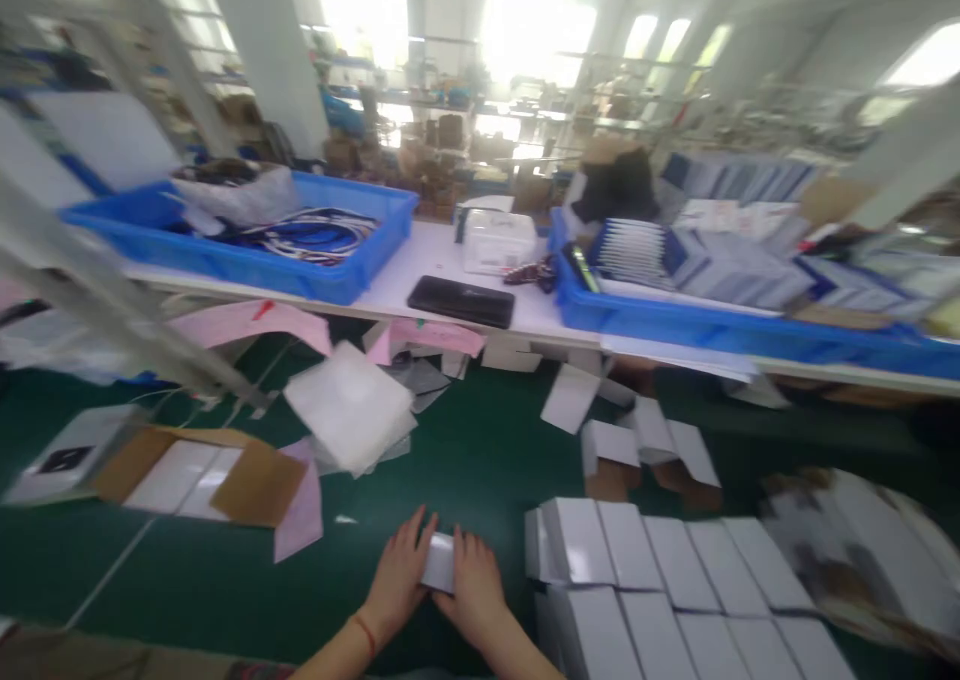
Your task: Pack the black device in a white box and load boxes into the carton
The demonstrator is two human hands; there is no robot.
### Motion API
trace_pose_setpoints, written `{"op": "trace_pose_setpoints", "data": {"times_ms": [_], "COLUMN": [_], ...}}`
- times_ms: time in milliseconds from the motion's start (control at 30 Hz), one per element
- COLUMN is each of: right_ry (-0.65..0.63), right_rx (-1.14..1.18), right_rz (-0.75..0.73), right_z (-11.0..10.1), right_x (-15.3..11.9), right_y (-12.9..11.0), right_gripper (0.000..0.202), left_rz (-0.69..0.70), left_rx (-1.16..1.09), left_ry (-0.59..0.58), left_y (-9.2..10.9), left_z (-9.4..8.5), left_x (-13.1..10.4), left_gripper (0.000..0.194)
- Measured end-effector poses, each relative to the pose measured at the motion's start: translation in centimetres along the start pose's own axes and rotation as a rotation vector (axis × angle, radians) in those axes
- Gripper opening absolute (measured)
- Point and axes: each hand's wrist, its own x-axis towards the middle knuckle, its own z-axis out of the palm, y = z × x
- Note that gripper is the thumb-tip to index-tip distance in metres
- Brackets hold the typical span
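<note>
A small white box (439, 562) sits at the near edge of the green work surface, between my two hands. My left hand (403, 567) presses along its left side, with the fingers pointing forward. On the opposite side, my right hand (478, 578) lies against the box, its fingers close together. The undersides of both hands and part of the box are hidden. Just right of my right hand stand rows of white boxes (626, 550), packed tightly together.
An open brown carton (259, 480) with white boxes inside lies left, near a stack of translucent sheets (349, 405). Beyond, a raised shelf bears a blue tray of cables (300, 285), a black case (461, 301) and another blue tray (675, 317). A plastic-wrapped bundle (870, 550) lies right.
</note>
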Motion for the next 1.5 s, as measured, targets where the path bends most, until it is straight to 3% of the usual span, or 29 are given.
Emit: {"op": "trace_pose_setpoints", "data": {"times_ms": [100, 200, 300, 400, 500, 567, 633, 700, 767, 833, 900, 1000, 1100, 1233, 1333, 1400, 1500], "right_ry": [0.022, 0.192, 0.383, 0.49, 0.575, 0.632, 0.678, 0.58, 0.363, 0.159, 0.039, 0.003, 0.075, 0.116, 0.111, 0.12, 0.137], "right_rx": [0.184, 0.437, 0.607, 0.653, 0.581, 0.505, 0.434, 0.346, 0.271, 0.169, 0.075, 0.021, 0.018, -0.036, -0.055, -0.048, -0.055], "right_rz": [0.016, -0.042, -0.026, 0.01, 0.107, 0.241, 0.403, 0.461, 0.439, 0.362, 0.246, 0.094, 0.001, -0.043, -0.073, -0.088, -0.093], "right_z": [-2.3, -3.0, -3.3, -4.7, -7.5, -10.0, -12.6, -15.0, -17.1, -18.4, -18.9, -18.2, -17.1, -16.7, -16.8, -16.7, -16.4], "right_x": [-1.7, -4.8, -8.6, -12.6, -17.7, -21.7, -25.6, -28.5, -29.8, -29.5, -28.2, -26.2, -25.6, -25.6, -25.6, -25.6, -25.6], "right_y": [0.3, 2.4, 4.9, 8.1, 13.7, 19.0, 25.3, 31.7, 37.4, 41.7, 44.3, 45.8, 46.0, 46.1, 46.3, 46.4, 46.4], "right_gripper": [0.057, 0.044, 0.044, 0.045, 0.042, 0.037, 0.038, 0.057, 0.091, 0.116, 0.124, 0.12, 0.111, 0.103, 0.105, 0.107, 0.107], "left_rz": [-0.015, 0.088, 0.21, 0.332, 0.432, 0.462, 0.419, 0.295, 0.111, -0.081, -0.226, -0.324, -0.319, -0.216, -0.047, 0.075, 0.132], "left_rx": [-0.129, -0.206, -0.222, -0.204, -0.205, -0.293, -0.434, -0.575, -0.692, -0.753, -0.766, -0.772, -0.737, -0.531, -0.309, -0.173, -0.028], "left_ry": [0.116, 0.172, 0.156, 0.054, 0.063, 0.148, 0.166, 0.083, 0.028, 0.075, 0.17, 0.25, 0.268, 0.343, 0.418, 0.374, 0.305], "left_y": [-0.5, -0.1, 1.9, 5.2, 8.7, 11.1, 13.6, 16.7, 20.3, 23.7, 26.5, 29.0, 30.0, 31.1, 32.2, 32.9, 33.5], "left_z": [1.0, 2.0, 1.7, -0.5, -3.4, -4.6, -4.5, -3.1, -0.9, 1.2, 2.5, 2.9, 2.4, 1.7, 1.4, 1.0, 0.0], "left_x": [1.0, 3.3, 6.3, 9.3, 10.2, 8.8, 6.0, 2.8, 0.5, -0.4, -0.4, -0.3, -1.2, -3.3, -4.4, -4.6, -4.0], "left_gripper": [0.077, 0.071, 0.07, 0.068, 0.056, 0.044, 0.04, 0.048, 0.062, 0.073, 0.076, 0.076, 0.073, 0.076, 0.085, 0.093, 0.107]}}
